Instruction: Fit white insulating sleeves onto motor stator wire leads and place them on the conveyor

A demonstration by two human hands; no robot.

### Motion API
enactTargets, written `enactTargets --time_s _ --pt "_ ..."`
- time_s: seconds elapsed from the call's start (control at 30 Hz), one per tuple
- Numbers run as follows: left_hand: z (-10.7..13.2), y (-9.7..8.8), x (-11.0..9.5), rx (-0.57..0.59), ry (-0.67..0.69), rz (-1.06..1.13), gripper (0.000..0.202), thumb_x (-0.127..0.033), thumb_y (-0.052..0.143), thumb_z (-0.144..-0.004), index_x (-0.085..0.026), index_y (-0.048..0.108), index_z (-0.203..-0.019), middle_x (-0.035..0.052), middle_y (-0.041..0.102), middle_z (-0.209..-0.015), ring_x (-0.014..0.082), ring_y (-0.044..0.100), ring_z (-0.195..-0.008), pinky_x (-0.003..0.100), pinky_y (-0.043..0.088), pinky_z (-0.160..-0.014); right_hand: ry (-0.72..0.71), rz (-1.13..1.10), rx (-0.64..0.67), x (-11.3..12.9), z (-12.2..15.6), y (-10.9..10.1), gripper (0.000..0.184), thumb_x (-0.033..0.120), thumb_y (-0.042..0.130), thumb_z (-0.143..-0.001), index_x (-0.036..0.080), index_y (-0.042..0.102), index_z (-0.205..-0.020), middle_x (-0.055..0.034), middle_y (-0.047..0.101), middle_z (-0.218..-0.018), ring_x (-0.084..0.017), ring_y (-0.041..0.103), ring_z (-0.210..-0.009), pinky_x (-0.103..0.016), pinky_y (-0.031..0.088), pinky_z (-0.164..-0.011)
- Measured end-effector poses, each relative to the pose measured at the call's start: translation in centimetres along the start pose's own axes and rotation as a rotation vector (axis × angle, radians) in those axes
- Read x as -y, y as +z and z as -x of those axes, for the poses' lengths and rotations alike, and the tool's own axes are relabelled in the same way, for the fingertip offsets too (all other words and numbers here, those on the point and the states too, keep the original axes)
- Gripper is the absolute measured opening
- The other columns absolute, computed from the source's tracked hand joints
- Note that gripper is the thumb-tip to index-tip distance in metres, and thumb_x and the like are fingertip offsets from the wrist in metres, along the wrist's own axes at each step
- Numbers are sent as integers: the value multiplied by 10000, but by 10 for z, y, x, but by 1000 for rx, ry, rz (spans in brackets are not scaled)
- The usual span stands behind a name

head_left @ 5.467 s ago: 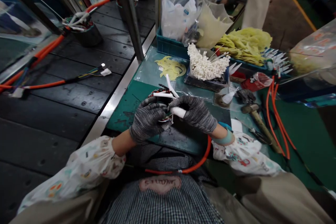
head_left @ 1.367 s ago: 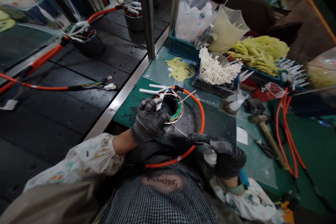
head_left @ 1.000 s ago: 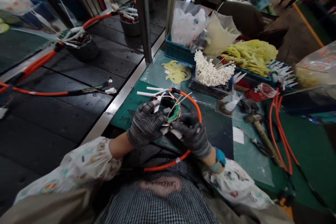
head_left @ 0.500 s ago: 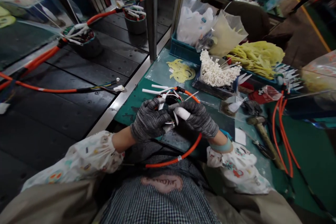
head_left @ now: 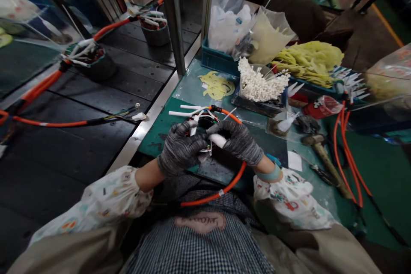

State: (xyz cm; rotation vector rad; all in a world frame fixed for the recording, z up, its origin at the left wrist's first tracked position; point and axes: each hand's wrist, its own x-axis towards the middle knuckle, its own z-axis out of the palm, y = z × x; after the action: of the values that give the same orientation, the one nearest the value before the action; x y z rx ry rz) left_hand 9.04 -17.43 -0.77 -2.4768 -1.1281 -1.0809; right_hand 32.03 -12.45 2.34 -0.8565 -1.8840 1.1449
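My left hand (head_left: pixel 180 150), in a grey knit glove, grips the near rim of a round wound motor part (head_left: pixel 204 123) resting on the green bench (head_left: pixel 159 126). My right hand (head_left: pixel 239 141), gloved too, is closed beside it, with a white taped fingertip (head_left: pixel 217 140) pressed at the part's edge; whatever it pinches is too small to name. White sleeved leads (head_left: pixel 184 113) stick out of the part to the left. An orange cable (head_left: pixel 236 175) loops from the part around my right wrist toward my lap.
A tray of white sleeve pieces (head_left: pixel 257 83) and a blue bin with plastic bags (head_left: pixel 221 58) stand behind. Yellow pieces (head_left: pixel 305 60), a hammer (head_left: pixel 321 154) and more orange cables (head_left: pixel 345 145) lie right. A dark conveyor (head_left: pixel 80 102) with other cabled parts runs left.
My right hand, drawn back toward my lap 1.4 s ago, has come back up to the motor part and closed at its edge. My left hand has kept its hold.
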Motion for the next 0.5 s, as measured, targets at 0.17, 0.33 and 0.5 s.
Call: enactTargets --time_s 0.17,0.33,0.5 --pt "-3 -2 0 9 -1 -28 111 -370 794 -969 -263 820 -980 44 840 -1085 307 726 -1243 435 605 -971 -118 26 96 -8 8 -5 107 297 729 -1036 270 824 -1078 -10 864 -1012 -190 812 -886 -360 714 -858" --pt "-5 -4 -3 -28 -9 -26 102 -366 827 -981 -268 822 -1012 32 840 -1066 280 734 -1241 413 608 -984 -335 265 212 -19 27 -3 164 315 675 -1067 284 835 -1045 -78 805 -1172 -233 765 -1039 -441 688 -938" --pt "-3 -3 -4 -28 -3 -41 176 -412 818 -977 -242 814 -1021 72 830 -1085 313 729 -1247 454 621 -979 -158 232 132 -19 41 7 119 352 720 -1078 284 802 -1025 -15 780 -947 -193 724 -828 -349 658 -772"
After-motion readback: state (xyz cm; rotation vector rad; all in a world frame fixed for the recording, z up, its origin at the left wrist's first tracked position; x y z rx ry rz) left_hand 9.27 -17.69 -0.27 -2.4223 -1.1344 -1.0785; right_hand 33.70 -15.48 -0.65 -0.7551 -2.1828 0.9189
